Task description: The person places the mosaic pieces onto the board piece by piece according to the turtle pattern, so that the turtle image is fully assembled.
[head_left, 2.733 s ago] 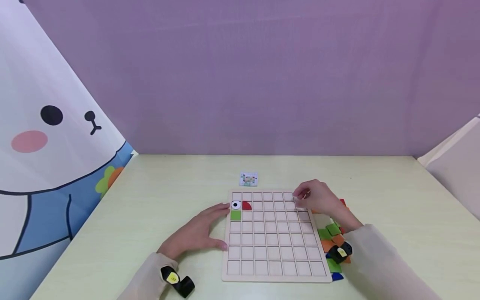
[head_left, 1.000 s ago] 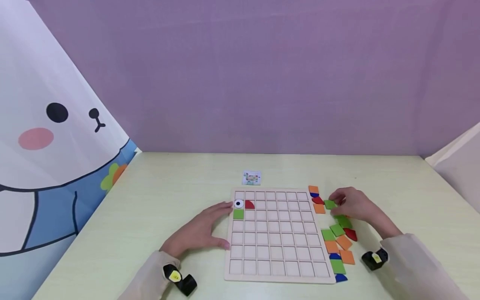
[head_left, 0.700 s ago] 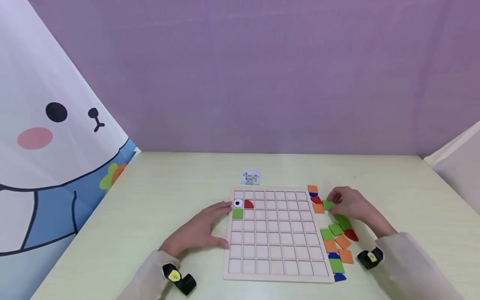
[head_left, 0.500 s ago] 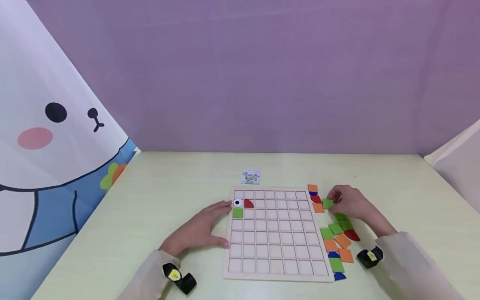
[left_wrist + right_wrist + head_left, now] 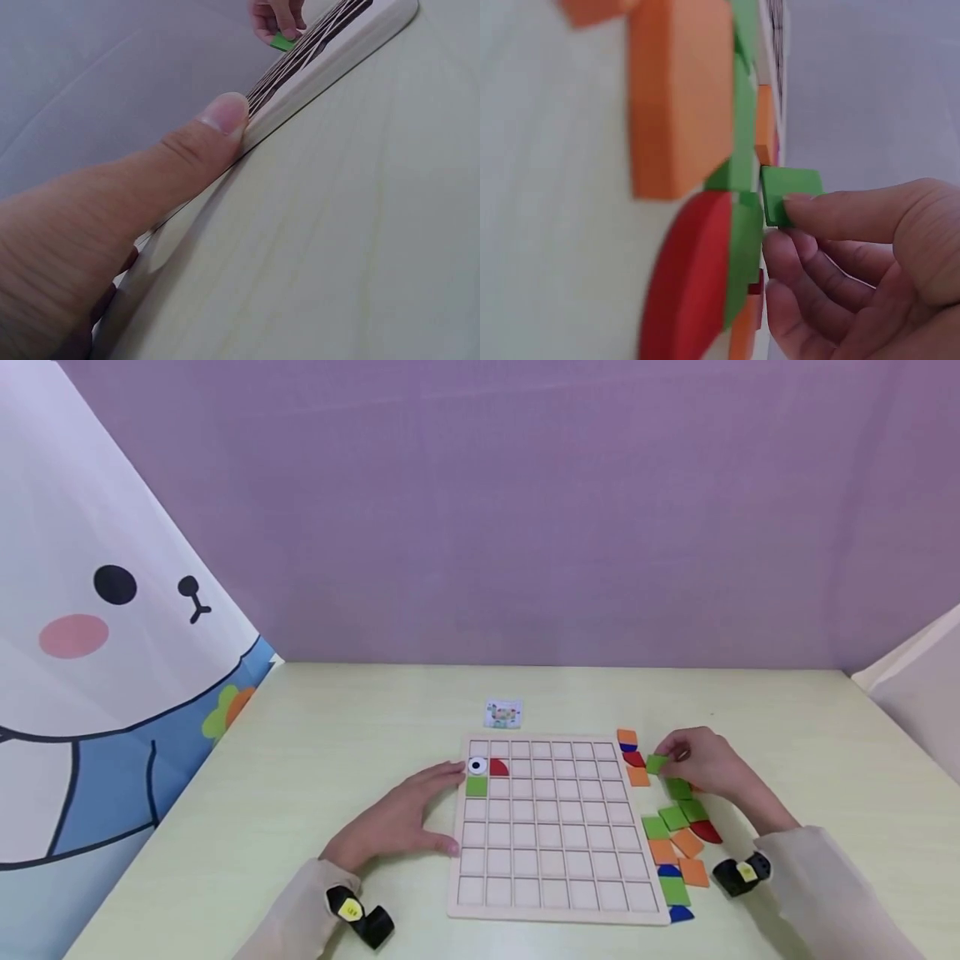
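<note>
My right hand (image 5: 701,762) pinches a green square tile (image 5: 789,184) between thumb and fingers, just above the loose tiles at the board's right side. The pale wooden grid board (image 5: 558,917) lies flat on the table. My left hand (image 5: 401,814) touches the board's left edge, fingers spread and thumb tip on the rim in the left wrist view. In the board's left column sit a round eye tile (image 5: 477,766) and, below it, a green tile (image 5: 476,787). A red curved tile (image 5: 498,767) lies in the cell right of the eye.
Along the board's right side lie several loose tiles, among them orange squares (image 5: 693,872), a red curved piece (image 5: 706,832), green squares (image 5: 673,891) and blue pieces (image 5: 680,913). A small picture card (image 5: 503,713) lies behind the board. A purple backdrop (image 5: 525,518) rises beyond the table.
My right hand has moved from the board's upper right corner to the loose tiles and now holds a green tile, slightly raised. The left hand stays at the board's left edge.
</note>
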Demonstrator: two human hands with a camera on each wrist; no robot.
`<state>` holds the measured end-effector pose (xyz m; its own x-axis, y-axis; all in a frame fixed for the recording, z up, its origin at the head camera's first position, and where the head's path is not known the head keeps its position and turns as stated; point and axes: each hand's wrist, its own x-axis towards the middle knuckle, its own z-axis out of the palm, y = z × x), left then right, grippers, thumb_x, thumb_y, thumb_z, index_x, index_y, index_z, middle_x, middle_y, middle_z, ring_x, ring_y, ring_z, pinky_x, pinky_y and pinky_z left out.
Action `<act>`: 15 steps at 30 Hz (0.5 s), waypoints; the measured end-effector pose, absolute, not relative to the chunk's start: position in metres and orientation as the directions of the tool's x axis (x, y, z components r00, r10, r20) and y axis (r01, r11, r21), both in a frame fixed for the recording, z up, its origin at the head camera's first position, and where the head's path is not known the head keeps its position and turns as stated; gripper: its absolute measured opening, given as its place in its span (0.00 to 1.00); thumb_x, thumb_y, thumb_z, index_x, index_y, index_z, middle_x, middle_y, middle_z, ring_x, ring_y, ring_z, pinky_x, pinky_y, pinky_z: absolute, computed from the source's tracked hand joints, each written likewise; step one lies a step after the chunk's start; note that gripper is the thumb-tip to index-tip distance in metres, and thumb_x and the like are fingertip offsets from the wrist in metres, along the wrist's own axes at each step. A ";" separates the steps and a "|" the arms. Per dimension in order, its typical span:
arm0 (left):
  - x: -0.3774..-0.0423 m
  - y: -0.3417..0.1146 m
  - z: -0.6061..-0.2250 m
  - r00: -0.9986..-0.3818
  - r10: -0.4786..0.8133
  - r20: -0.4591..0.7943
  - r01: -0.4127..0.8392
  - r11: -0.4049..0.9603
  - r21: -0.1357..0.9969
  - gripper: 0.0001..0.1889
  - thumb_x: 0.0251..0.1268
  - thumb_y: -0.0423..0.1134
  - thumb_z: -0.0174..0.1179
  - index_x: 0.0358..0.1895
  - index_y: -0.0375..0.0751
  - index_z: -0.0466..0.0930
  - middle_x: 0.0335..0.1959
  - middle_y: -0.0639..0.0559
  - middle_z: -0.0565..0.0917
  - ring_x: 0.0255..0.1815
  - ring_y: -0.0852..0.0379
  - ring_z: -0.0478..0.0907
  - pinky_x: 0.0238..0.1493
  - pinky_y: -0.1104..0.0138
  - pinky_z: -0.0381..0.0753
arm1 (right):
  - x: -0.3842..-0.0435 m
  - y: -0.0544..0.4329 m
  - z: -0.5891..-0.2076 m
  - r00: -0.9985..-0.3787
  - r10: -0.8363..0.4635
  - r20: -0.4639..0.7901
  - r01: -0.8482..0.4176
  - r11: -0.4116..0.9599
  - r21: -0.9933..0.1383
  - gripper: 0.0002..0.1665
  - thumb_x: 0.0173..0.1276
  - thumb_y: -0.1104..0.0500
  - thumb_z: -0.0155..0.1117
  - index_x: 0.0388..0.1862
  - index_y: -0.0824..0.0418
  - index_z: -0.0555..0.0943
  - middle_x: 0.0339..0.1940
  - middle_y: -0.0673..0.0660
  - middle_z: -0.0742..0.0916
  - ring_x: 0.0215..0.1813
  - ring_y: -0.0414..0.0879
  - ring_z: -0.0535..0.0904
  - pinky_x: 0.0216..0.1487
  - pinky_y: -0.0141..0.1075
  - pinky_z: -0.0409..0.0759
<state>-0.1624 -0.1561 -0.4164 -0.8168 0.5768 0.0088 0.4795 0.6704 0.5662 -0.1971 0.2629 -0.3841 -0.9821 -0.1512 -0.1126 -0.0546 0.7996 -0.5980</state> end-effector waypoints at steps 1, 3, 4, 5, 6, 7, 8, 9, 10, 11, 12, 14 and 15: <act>-0.162 -0.156 -0.416 -0.816 0.577 0.008 0.480 0.672 0.564 0.52 0.42 0.66 0.68 0.71 0.44 0.61 0.75 0.51 0.59 0.77 0.45 0.51 0.73 0.47 0.55 | -0.197 0.263 -0.384 -0.982 -0.156 -0.106 -0.063 0.800 -0.596 0.10 0.59 0.63 0.66 0.39 0.66 0.81 0.34 0.58 0.83 0.36 0.48 0.74 0.31 0.34 0.77; -0.162 -0.156 -0.417 -0.815 0.580 0.013 0.485 0.669 0.562 0.52 0.42 0.66 0.68 0.71 0.44 0.62 0.75 0.50 0.59 0.76 0.44 0.51 0.73 0.47 0.55 | -0.197 0.264 -0.381 -0.982 -0.162 -0.098 -0.071 0.793 -0.604 0.11 0.59 0.62 0.65 0.40 0.66 0.81 0.35 0.58 0.83 0.38 0.49 0.74 0.32 0.34 0.76; -0.163 -0.156 -0.417 -0.814 0.581 0.014 0.489 0.671 0.557 0.52 0.42 0.66 0.68 0.72 0.44 0.61 0.75 0.50 0.59 0.76 0.45 0.51 0.73 0.47 0.56 | -0.197 0.264 -0.380 -0.982 -0.163 -0.093 -0.073 0.789 -0.610 0.11 0.60 0.62 0.65 0.40 0.66 0.82 0.36 0.58 0.83 0.38 0.49 0.74 0.33 0.34 0.76; -0.163 -0.156 -0.416 -0.814 0.581 0.016 0.490 0.670 0.558 0.52 0.42 0.66 0.68 0.71 0.44 0.61 0.75 0.51 0.59 0.77 0.45 0.51 0.73 0.47 0.56 | -0.197 0.264 -0.379 -0.983 -0.164 -0.087 -0.075 0.783 -0.617 0.11 0.61 0.61 0.64 0.41 0.66 0.82 0.36 0.58 0.83 0.39 0.49 0.74 0.33 0.34 0.76; -0.163 -0.156 -0.416 -0.813 0.582 0.019 0.492 0.669 0.556 0.52 0.42 0.66 0.68 0.71 0.44 0.62 0.75 0.51 0.59 0.76 0.45 0.51 0.73 0.47 0.56 | -0.197 0.263 -0.377 -0.983 -0.165 -0.081 -0.079 0.776 -0.625 0.11 0.62 0.61 0.64 0.42 0.66 0.82 0.37 0.58 0.83 0.39 0.49 0.75 0.34 0.34 0.76; -0.163 -0.156 -0.417 -0.812 0.583 0.020 0.494 0.669 0.555 0.52 0.42 0.66 0.68 0.71 0.44 0.62 0.75 0.51 0.59 0.76 0.45 0.52 0.73 0.47 0.56 | -0.197 0.263 -0.376 -0.983 -0.167 -0.076 -0.081 0.767 -0.636 0.11 0.63 0.61 0.63 0.42 0.66 0.82 0.37 0.59 0.83 0.40 0.49 0.75 0.34 0.34 0.76; -0.163 -0.156 -0.417 -0.811 0.584 0.023 0.497 0.668 0.554 0.52 0.42 0.66 0.68 0.71 0.44 0.62 0.75 0.50 0.59 0.76 0.45 0.52 0.73 0.47 0.56 | -0.197 0.262 -0.375 -0.983 -0.170 -0.072 -0.083 0.755 -0.651 0.12 0.63 0.61 0.62 0.43 0.66 0.82 0.38 0.59 0.83 0.41 0.50 0.75 0.35 0.34 0.77; -0.163 -0.156 -0.417 -0.811 0.585 0.021 0.498 0.670 0.551 0.52 0.42 0.66 0.68 0.71 0.44 0.62 0.75 0.50 0.59 0.76 0.45 0.52 0.73 0.47 0.56 | -0.197 0.260 -0.374 -0.983 -0.172 -0.065 -0.087 0.744 -0.662 0.12 0.64 0.61 0.62 0.43 0.66 0.83 0.38 0.59 0.84 0.41 0.50 0.75 0.35 0.34 0.77; -0.163 -0.156 -0.417 -0.811 0.584 0.021 0.497 0.671 0.551 0.52 0.42 0.66 0.68 0.71 0.44 0.62 0.75 0.50 0.59 0.76 0.45 0.52 0.73 0.47 0.56 | -0.196 0.258 -0.372 -0.983 -0.176 -0.059 -0.091 0.734 -0.673 0.12 0.64 0.61 0.61 0.43 0.66 0.83 0.39 0.59 0.84 0.42 0.50 0.75 0.36 0.34 0.77; -0.163 -0.156 -0.416 -0.812 0.584 0.021 0.495 0.669 0.554 0.52 0.42 0.66 0.69 0.71 0.43 0.62 0.75 0.50 0.59 0.76 0.44 0.52 0.73 0.47 0.55 | -0.196 0.256 -0.371 -0.982 -0.181 -0.054 -0.096 0.723 -0.684 0.12 0.64 0.61 0.61 0.44 0.66 0.83 0.39 0.59 0.84 0.42 0.49 0.75 0.35 0.34 0.78; -0.163 -0.156 -0.416 -0.811 0.585 0.022 0.497 0.669 0.553 0.52 0.42 0.66 0.68 0.71 0.43 0.62 0.75 0.50 0.59 0.76 0.44 0.52 0.73 0.47 0.55 | -0.196 0.254 -0.370 -0.981 -0.186 -0.055 -0.096 0.711 -0.697 0.12 0.64 0.61 0.61 0.44 0.66 0.82 0.39 0.59 0.84 0.42 0.49 0.75 0.36 0.34 0.78; -0.162 -0.156 -0.416 -0.811 0.585 0.022 0.497 0.669 0.553 0.52 0.42 0.66 0.68 0.71 0.43 0.62 0.75 0.50 0.59 0.76 0.44 0.52 0.73 0.47 0.56 | -0.195 0.250 -0.368 -0.979 -0.195 -0.059 -0.093 0.686 -0.722 0.13 0.64 0.61 0.62 0.45 0.67 0.82 0.39 0.59 0.84 0.41 0.48 0.76 0.35 0.35 0.79; -0.162 -0.157 -0.417 -0.811 0.584 0.021 0.496 0.668 0.554 0.52 0.42 0.66 0.68 0.71 0.43 0.62 0.75 0.50 0.59 0.76 0.44 0.52 0.73 0.46 0.56 | -0.194 0.248 -0.367 -0.978 -0.196 -0.065 -0.086 0.674 -0.734 0.14 0.64 0.61 0.62 0.46 0.68 0.81 0.39 0.59 0.84 0.40 0.48 0.77 0.35 0.36 0.80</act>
